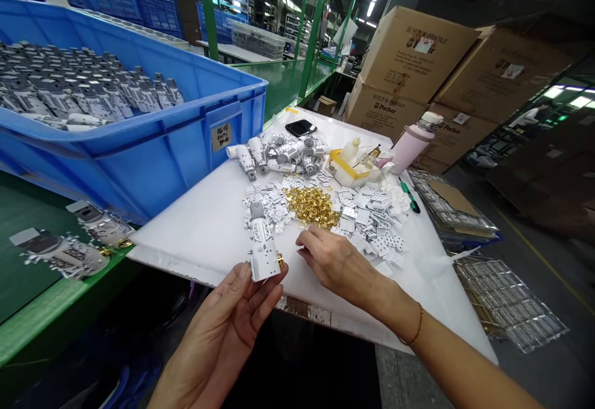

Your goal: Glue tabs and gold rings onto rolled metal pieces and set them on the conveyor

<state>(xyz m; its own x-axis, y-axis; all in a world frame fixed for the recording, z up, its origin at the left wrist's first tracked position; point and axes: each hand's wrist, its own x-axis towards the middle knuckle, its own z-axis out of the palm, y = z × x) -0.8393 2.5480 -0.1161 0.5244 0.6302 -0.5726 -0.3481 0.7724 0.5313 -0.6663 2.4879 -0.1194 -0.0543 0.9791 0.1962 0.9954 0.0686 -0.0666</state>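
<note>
My left hand (pixel 242 303) is closed around the lower end of a white plastic model part (pixel 264 261) with a grey tip and small cut-outs. A small gold piece (pixel 280 260) sits on the part's right side, beside my fingertips. To its right, just above the white tabletop, my right hand (pixel 328 254) has its fingers curled together; what they hold, if anything, is hidden. Directly beyond that hand lies a heap of small gold rings (pixel 313 206). Flat white plastic pieces (pixel 372 211) are scattered on both sides of the heap.
A blue crate (pixel 186 142) full of similar parts stands at left. Two assembled parts (pixel 65 253) lie on the green bench below it. Farther back are more white parts (pixel 283 153), a phone (pixel 300 127), a yellow tray (pixel 348 170), a pink bottle (pixel 411 147) and cardboard boxes (pixel 413 56).
</note>
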